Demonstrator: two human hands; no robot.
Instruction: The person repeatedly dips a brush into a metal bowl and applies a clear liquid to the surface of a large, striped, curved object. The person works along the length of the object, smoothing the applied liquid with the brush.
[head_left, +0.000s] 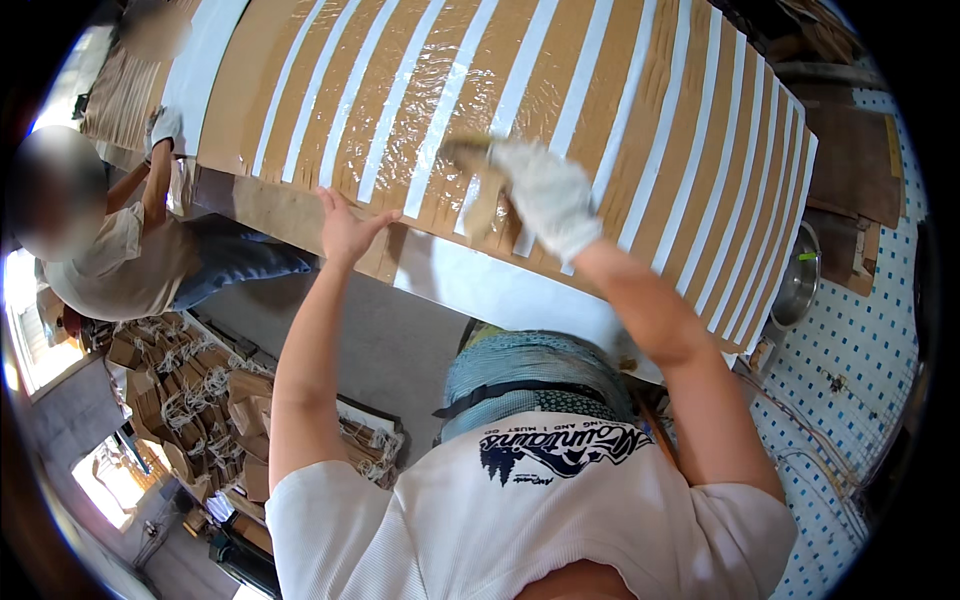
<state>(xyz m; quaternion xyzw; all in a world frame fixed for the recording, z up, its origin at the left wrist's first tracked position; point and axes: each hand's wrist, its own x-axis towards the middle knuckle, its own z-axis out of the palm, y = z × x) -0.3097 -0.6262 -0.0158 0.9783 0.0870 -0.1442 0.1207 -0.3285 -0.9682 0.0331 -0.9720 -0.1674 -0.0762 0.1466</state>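
Left hand (352, 232) at edge of brown sheets (550, 85), right hand (548, 198) holding brush (486, 210) above

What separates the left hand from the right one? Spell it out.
The left hand is bare; the right hand wears a whitish glove.
The left hand is spread open at the near edge of the striped brown sheets; the right hand grips a blurred brown tool above them.
Both hands reach forward from the person's body.

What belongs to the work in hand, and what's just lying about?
In use:
- striped brown sheets, left hand at their edge
- blurred brown tool in gloved right hand

Apparently lying about:
- corded brown heap
- brown boards
- metal bowl, role unclear
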